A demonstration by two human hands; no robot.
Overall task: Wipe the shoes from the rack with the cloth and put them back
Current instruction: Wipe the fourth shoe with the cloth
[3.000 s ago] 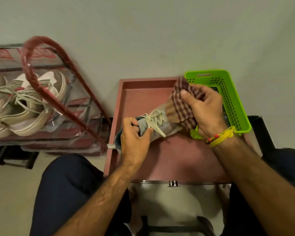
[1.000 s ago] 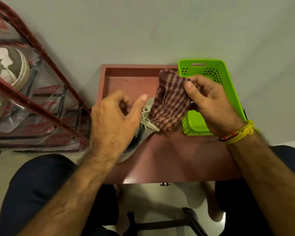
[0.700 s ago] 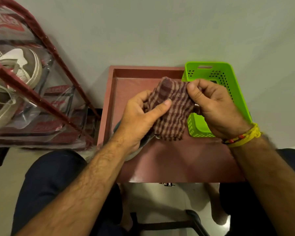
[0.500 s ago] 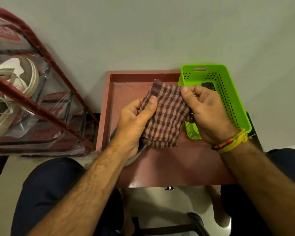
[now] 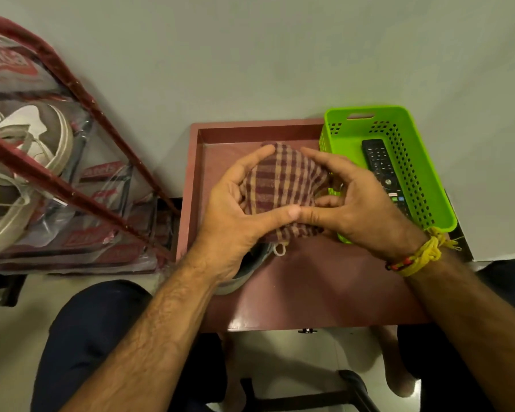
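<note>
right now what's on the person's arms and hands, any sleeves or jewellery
Both forearms are bare, with no sleeves, gloves or rings in view. The left hand and its wrist carry nothing. At the wrist of the right hand is a knotted yellow thread band with frayed ends, and beside it a thinner cord with red and dark beads.

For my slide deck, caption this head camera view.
Both hands hold the checked cloth over a shoe on the red table.

Room, as I log it: plain grey-green wall [image 5: 250,55], unbroken. Pale floor [image 5: 9,346] below. Reddish-brown surface [image 5: 324,286] with raised rim, set against the wall. Dark stool frame [image 5: 309,399] beneath it. Soft, even light.
</note>
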